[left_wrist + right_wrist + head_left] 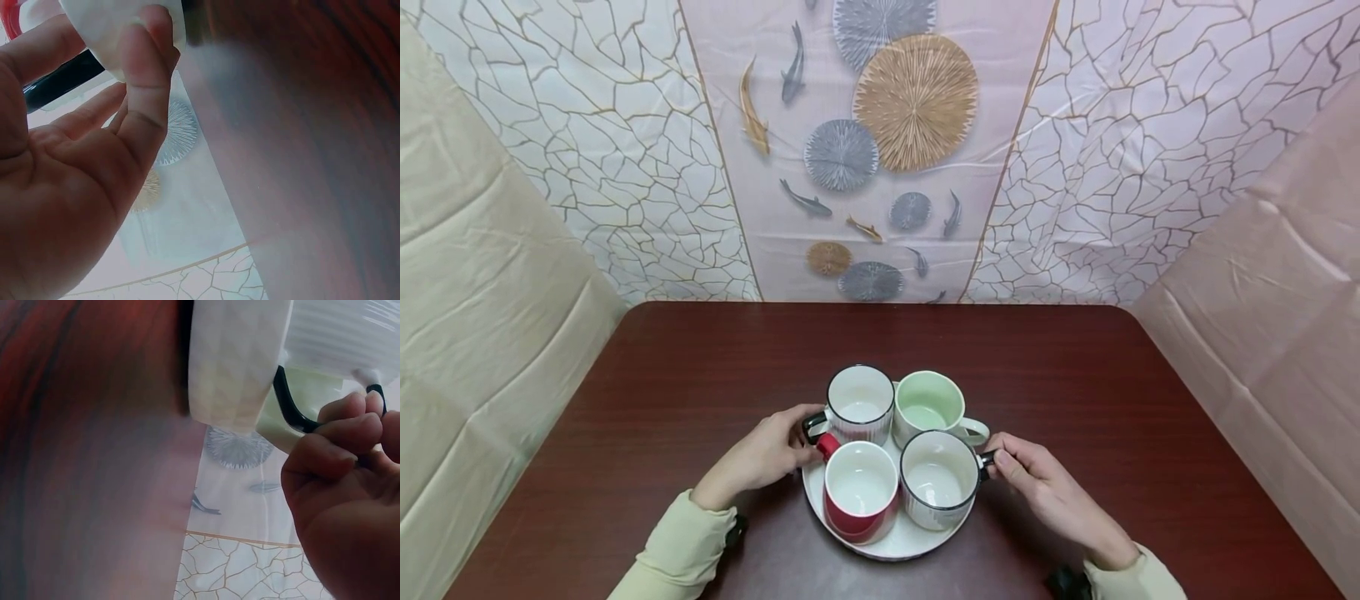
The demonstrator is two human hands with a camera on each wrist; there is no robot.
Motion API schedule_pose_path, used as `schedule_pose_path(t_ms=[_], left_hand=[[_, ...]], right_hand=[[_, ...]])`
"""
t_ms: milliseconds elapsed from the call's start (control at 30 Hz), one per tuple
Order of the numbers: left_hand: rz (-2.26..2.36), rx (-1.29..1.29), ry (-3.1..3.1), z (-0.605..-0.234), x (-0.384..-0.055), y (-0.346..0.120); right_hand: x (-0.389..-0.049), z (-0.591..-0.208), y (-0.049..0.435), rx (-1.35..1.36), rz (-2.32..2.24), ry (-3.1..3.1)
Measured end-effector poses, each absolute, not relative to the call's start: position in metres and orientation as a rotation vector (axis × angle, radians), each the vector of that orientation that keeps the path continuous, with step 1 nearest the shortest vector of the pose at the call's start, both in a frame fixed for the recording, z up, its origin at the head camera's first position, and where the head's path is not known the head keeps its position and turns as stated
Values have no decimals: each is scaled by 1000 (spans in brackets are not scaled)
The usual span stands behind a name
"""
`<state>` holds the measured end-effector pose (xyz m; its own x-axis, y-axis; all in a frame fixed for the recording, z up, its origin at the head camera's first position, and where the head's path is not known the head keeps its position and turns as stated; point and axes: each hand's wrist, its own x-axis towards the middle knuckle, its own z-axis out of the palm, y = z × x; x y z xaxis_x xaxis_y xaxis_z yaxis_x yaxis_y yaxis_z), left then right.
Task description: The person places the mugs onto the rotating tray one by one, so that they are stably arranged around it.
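A round white tray (912,547) near the table's front carries several mugs, all upright with nothing visible inside. Front left is a red mug (856,527), its handle pointing at my left hand (767,454). That hand pinches the tray's left edge, fingertips against its outer wall (109,31), close to the black handle of the back-left white mug (861,396). At the back right is a pale green mug (929,404). On the right, my right hand (1048,483) grips the black handle (289,403) of the front-right white mug (936,510), fingers curled round it.
The dark red-brown table (700,358) extends around the tray on every side. Behind it hangs a patterned cloth (917,100) with fish and round motifs. Beige padded panels (1262,333) slope down along both sides.
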<state>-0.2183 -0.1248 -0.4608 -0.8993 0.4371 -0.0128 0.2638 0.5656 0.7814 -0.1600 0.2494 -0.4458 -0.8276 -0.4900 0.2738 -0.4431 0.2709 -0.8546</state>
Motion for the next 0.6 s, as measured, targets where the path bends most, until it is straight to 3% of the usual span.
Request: schedule_pose_path(t_ms=[267,600], left_hand=[[1244,584,2596,-462,-219,-125],[1267,588,2572,-464,-219,-126]], right_hand=[[-162,-450,245,-877,-1653,2550],[-156,-454,238,-646,-1794,2705]])
